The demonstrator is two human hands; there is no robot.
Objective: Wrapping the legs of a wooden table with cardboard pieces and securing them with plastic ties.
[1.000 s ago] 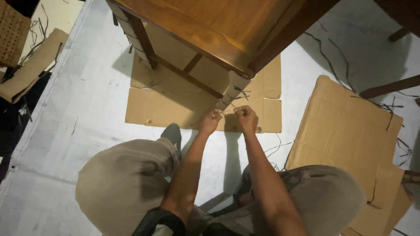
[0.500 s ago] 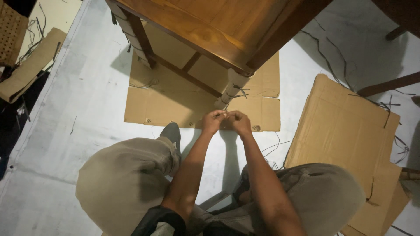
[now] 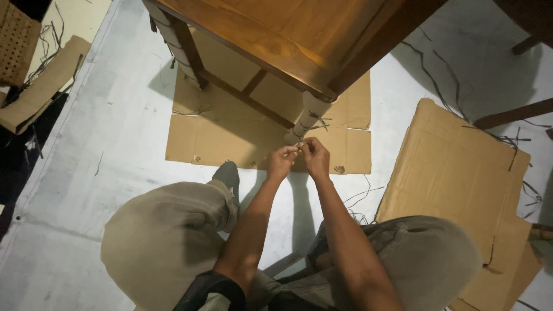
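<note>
Both hands pinch strap at wrapped table leg.

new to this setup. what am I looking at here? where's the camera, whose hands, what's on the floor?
There is one picture, from a camera worn on a person's head, looking down. No machine: the two bare arms are the wearer's own, with bent knees in tan trousers below. The left hand and right hand meet, fingertips pinched together on something thin, probably a dark strap end; it is too small to be sure. They work at the wrapped leg of a brown wooden table, which has pale padding bound with dark straps. The table stands on a flat cardboard sheet on a pale floor. Another cardboard sheet lies to the right, with strap offcuts scattered around.
</note>
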